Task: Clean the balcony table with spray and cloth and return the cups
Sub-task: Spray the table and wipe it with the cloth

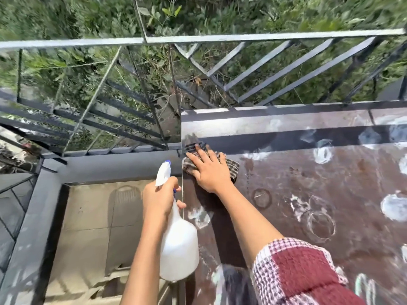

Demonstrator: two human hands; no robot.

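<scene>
The left hand (161, 198) is holding the spray bottle (178, 243) at seven o'clock, grip clamped on its neck, just off the counter (308, 177) edge. The right hand (209, 170) is pressing the cloth (231, 167) flat at the eleven o'clock corner, fingers spread, arm extended. Advisable: overlapping strokes toward the foam patches (394, 208) at three o'clock. No cups in view.

Foam-spotted table (308, 183), cloth (231, 167) atop

Two hands: the left hand (159, 199) and the right hand (209, 171). One white spray bottle (178, 243), one checked cloth (232, 166), one desk (308, 172), perhaps three ring marks (320, 226), smeared.
</scene>
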